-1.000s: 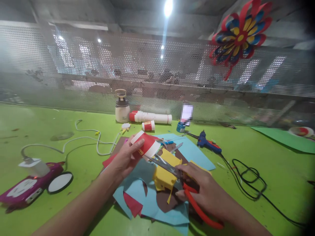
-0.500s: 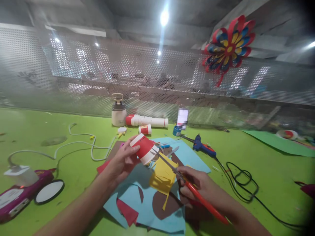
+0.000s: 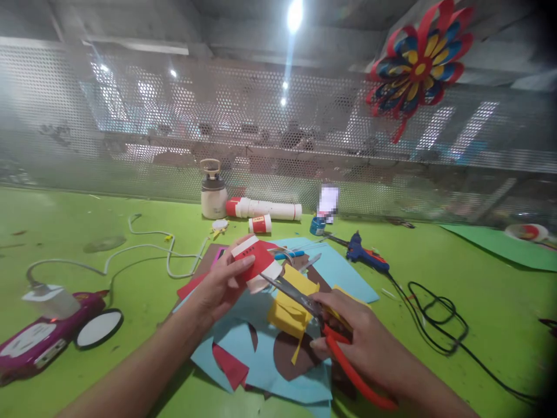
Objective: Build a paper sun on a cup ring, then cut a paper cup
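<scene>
Right grip: the right hand is closed around the red handles of the scissors, blades pointing up-left.
Left grip: the left hand clasps a red-and-white paper cup, thumb across its red side.
Cup: tilted within the left grip, ahead of the right one; the scissor tips overlap its white lower-right end, though contact is hard to tell.
Under the hands: blue paper and a yellow piece on the green table.
Farther right: a glue gun.
Behind: a second cup, lying sideways.
</scene>
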`<action>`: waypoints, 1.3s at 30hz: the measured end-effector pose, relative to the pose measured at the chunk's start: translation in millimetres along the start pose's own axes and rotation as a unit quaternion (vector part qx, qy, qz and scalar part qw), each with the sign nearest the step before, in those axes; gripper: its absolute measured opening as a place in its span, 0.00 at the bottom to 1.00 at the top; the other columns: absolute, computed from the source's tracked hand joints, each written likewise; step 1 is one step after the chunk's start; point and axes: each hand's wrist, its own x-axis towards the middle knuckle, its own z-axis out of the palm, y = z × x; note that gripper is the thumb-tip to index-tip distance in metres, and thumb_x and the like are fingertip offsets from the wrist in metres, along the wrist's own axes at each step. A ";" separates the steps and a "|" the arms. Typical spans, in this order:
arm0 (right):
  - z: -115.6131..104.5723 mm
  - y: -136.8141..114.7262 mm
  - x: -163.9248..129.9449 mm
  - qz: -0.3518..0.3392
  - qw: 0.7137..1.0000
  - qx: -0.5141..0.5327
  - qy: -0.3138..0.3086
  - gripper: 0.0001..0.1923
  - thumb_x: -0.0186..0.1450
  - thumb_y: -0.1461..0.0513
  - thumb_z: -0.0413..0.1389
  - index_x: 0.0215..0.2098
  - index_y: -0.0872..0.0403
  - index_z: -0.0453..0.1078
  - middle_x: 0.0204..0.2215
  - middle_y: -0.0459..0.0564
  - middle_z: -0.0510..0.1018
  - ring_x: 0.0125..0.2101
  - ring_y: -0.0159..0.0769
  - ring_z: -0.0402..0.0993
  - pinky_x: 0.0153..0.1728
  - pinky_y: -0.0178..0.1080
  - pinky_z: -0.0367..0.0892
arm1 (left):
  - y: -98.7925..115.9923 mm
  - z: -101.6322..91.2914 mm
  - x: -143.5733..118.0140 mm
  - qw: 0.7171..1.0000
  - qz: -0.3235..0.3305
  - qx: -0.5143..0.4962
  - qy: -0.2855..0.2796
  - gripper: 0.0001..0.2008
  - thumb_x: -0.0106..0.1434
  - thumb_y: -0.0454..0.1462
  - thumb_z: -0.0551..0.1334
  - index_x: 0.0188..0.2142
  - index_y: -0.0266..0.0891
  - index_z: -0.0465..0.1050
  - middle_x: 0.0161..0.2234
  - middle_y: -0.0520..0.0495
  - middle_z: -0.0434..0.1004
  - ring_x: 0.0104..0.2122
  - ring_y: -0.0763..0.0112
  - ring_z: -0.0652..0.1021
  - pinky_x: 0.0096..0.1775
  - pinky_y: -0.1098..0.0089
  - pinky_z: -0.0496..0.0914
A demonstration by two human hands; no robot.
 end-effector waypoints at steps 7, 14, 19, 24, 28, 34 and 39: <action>-1.3 3.0 1.6 0.015 0.999 0.046 -0.002 0.22 0.54 0.62 0.63 0.48 0.52 0.71 0.43 0.50 0.74 0.42 0.41 0.71 0.44 0.41 0.67 | 1.7 -0.2 1.3 1.000 -0.002 -0.012 0.020 0.22 0.55 0.32 0.67 0.50 0.38 0.70 0.39 0.45 0.83 0.37 0.63 0.82 0.45 0.64 0.75; 0.6 8.1 0.4 0.058 0.981 0.183 -0.028 0.22 0.60 0.59 0.59 0.51 0.56 0.67 0.37 0.49 0.76 0.34 0.37 0.73 0.36 0.38 0.70 | 5.5 3.8 -1.6 1.000 0.007 0.000 -0.004 0.22 0.54 0.31 0.66 0.50 0.38 0.70 0.40 0.43 0.83 0.40 0.58 0.81 0.44 0.62 0.75; 0.8 5.8 0.7 0.040 0.991 0.128 -0.008 0.23 0.57 0.61 0.62 0.51 0.54 0.70 0.45 0.52 0.76 0.44 0.42 0.73 0.47 0.41 0.68 | 3.0 1.8 -1.9 1.000 -0.004 -0.006 -0.025 0.31 0.56 0.30 0.65 0.59 0.42 0.63 0.43 0.44 0.82 0.43 0.56 0.81 0.47 0.59 0.74; -1.9 3.4 -0.6 0.032 0.996 0.080 -0.001 0.24 0.56 0.59 0.63 0.51 0.54 0.70 0.46 0.52 0.76 0.46 0.45 0.71 0.49 0.45 0.66 | 0.0 0.1 -1.5 0.999 -0.001 0.001 -0.041 0.36 0.56 0.29 0.64 0.62 0.45 0.58 0.49 0.43 0.78 0.47 0.57 0.78 0.49 0.59 0.72; -1.0 5.5 0.5 0.029 0.996 0.084 -0.001 0.23 0.56 0.60 0.62 0.50 0.52 0.70 0.45 0.51 0.75 0.45 0.44 0.71 0.48 0.43 0.66 | 0.1 1.5 -2.2 1.000 -0.017 0.000 -0.025 0.38 0.54 0.29 0.66 0.63 0.47 0.57 0.49 0.44 0.78 0.46 0.59 0.79 0.49 0.61 0.72; -3.9 5.2 -2.9 0.035 0.983 0.156 -0.093 0.21 0.62 0.58 0.57 0.52 0.55 0.65 0.35 0.49 0.71 0.33 0.35 0.68 0.35 0.37 0.67 | 1.8 2.6 -3.2 0.999 -0.008 0.019 -0.027 0.39 0.55 0.30 0.66 0.64 0.47 0.55 0.48 0.42 0.78 0.43 0.59 0.80 0.43 0.63 0.74; -5.6 6.8 -4.2 0.003 0.982 0.166 -0.091 0.18 0.63 0.57 0.56 0.50 0.54 0.66 0.35 0.48 0.69 0.33 0.35 0.66 0.35 0.36 0.65 | 1.8 3.8 -3.6 0.999 -0.006 0.021 -0.025 0.38 0.57 0.30 0.66 0.64 0.48 0.55 0.51 0.43 0.77 0.47 0.60 0.78 0.48 0.64 0.72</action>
